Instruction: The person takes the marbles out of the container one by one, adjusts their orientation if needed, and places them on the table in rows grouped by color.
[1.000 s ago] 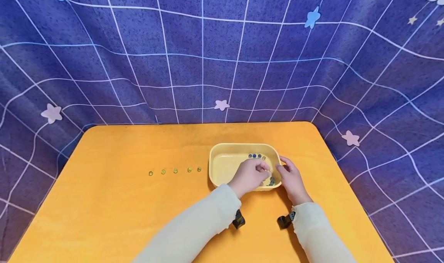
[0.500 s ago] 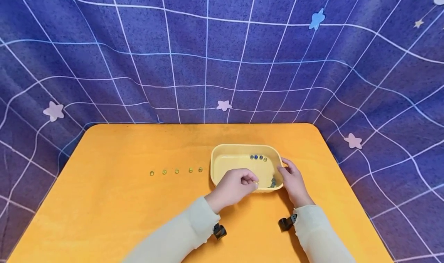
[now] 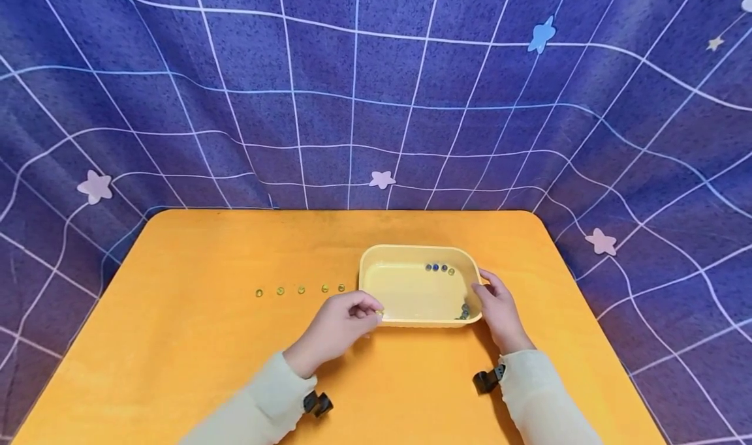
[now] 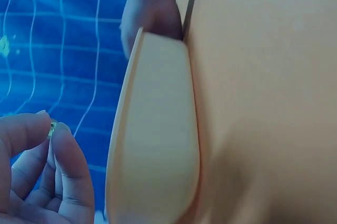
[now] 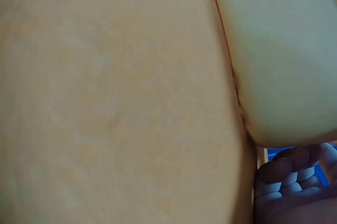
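Between the thumb and forefinger of my left hand (image 3: 335, 327) is a small yellowish glass marble (image 4: 52, 128), pinched at the fingertips over the front left corner of the pale yellow plastic tub (image 3: 405, 295). My right hand (image 3: 498, 311) grips the tub's right end, thumb over the rim and fingers along the outside. In the right wrist view, the curled fingers (image 5: 276, 170) press close under the tub's end wall. Inside the tub, several marbles (image 3: 436, 267), blue ones and a yellowish one, line the far side. Dark greenish marbles (image 3: 465, 310) gather in its front right corner.
Left of the tub, several yellow glass marbles (image 3: 301, 290) lie in a spaced row on the orange table (image 3: 205, 340). A blue curtain (image 3: 329, 125) with a white grid and stars hangs behind the table and along its sides. Each wrist wears a black camera (image 3: 318, 404).
My left hand has moved left from the tub's right part to its front left corner, carrying the marble. The right hand keeps its grip on the tub's end.
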`<state>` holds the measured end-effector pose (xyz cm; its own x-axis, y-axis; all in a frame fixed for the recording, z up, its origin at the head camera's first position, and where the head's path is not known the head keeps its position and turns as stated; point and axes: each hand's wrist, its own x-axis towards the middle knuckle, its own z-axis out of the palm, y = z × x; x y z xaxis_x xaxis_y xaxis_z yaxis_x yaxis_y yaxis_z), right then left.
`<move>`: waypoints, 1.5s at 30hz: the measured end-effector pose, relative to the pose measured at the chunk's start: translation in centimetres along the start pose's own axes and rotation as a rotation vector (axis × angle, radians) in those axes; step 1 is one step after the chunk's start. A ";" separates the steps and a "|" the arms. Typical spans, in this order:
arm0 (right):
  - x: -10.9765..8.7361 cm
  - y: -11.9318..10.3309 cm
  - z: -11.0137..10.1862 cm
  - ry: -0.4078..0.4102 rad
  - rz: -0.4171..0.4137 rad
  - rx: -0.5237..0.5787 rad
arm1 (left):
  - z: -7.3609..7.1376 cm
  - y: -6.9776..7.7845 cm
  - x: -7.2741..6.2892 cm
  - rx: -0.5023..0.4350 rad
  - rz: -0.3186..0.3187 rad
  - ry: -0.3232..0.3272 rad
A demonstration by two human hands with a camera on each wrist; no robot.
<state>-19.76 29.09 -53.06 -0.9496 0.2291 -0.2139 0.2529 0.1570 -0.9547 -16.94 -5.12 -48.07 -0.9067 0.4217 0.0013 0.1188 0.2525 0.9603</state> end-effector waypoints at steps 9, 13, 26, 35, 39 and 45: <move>0.0 -0.1 0.0 -0.002 0.003 -0.017 | -3.4 -2.0 -3.8 -0.043 -0.079 0.169; -0.1 -0.2 0.0 -0.005 0.006 -0.021 | -5.6 -2.9 -4.7 -0.025 -0.090 0.243; -0.1 0.0 0.1 -0.005 -0.002 0.009 | -12.4 -4.4 -7.8 0.037 -0.141 0.447; -0.2 0.0 0.0 -0.009 -0.011 0.012 | -16.8 -4.9 -8.3 0.118 -0.146 0.541; -0.1 0.0 -0.1 -0.009 -0.007 0.015 | -17.8 -5.7 -7.7 0.138 -0.159 0.518; -0.1 0.0 0.1 -0.004 0.000 0.014 | -19.0 -7.9 -6.3 0.217 -0.192 0.441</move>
<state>-19.68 28.99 -53.04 -0.9504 0.2251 -0.2147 0.2504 0.1440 -0.9574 -19.84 -26.29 -50.38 -0.9990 -0.0443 -0.0066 -0.0272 0.4835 0.8749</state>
